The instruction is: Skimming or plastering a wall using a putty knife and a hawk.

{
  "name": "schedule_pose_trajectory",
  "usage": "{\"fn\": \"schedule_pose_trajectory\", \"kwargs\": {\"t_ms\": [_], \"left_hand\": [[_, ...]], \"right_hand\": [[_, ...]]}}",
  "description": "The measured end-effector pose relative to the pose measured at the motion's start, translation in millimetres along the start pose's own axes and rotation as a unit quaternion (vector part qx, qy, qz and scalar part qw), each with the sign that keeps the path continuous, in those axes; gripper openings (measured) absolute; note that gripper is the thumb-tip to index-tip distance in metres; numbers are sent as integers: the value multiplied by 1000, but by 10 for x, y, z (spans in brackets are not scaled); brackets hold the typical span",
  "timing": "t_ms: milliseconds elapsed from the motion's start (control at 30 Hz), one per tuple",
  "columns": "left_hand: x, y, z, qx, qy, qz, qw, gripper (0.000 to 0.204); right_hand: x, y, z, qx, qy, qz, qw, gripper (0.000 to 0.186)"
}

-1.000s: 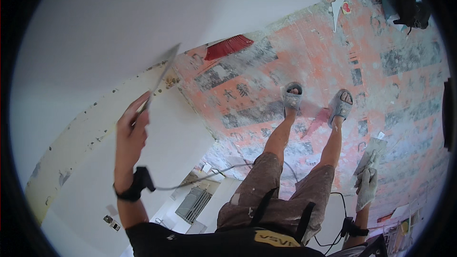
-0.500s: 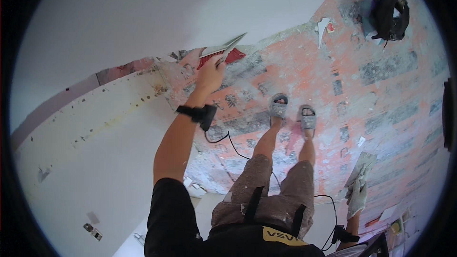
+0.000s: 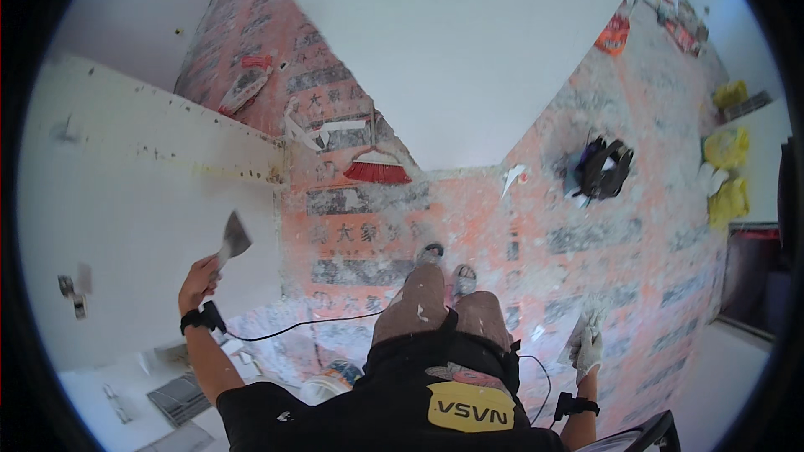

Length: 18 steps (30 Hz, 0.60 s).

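1. Head view: white bucket (image 3: 342, 372) below the red broom (image 3: 377, 169), contents too unclear to tell; yellow bags (image 3: 726, 151) well to the broom's right.
2. Left hand (image 3: 198, 279), below and left of the broom: wrapped round the handle of a scraper (image 3: 234, 237). Gloved right hand (image 3: 590, 354), below and right of the broom: curled around a flat trowel (image 3: 579, 335).
3. Thin, flared blade on the scraper; pale smears on the trowel; orange, white-dusted sheeting (image 3: 469, 216) under the broom.

Red broom (image 3: 377, 171) on flr (image 3: 477, 222); blk bag (image 3: 610, 172), prob.
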State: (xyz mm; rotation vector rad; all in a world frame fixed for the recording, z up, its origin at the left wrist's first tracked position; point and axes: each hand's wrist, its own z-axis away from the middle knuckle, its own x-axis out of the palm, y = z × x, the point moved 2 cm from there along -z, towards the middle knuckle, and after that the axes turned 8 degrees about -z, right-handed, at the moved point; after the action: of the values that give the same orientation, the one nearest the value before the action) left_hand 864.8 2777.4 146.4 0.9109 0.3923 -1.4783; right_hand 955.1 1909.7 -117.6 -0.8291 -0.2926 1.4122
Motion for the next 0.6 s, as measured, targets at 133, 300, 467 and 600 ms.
{"fn": "schedule_pose_trajectory", "kwargs": {"t_ms": [133,300,467,600], "left_hand": [[-63,-2144,112,-56,109,163,979,24],[-568,-3871,207,96,302,-353,880,9],[-1694,-4386,594,-207,337,240,887,28],[-2035,-3748,273,-78,369,235,896,30]], "right_hand": [[-782,-474,70,22,116,18,993,34],[-1506,-139,36,25,199,11,980,51],[-1754,-345,232,-115,255,43,959,54],[-1258,-1030,349,-263,294,54,917,57]]}}
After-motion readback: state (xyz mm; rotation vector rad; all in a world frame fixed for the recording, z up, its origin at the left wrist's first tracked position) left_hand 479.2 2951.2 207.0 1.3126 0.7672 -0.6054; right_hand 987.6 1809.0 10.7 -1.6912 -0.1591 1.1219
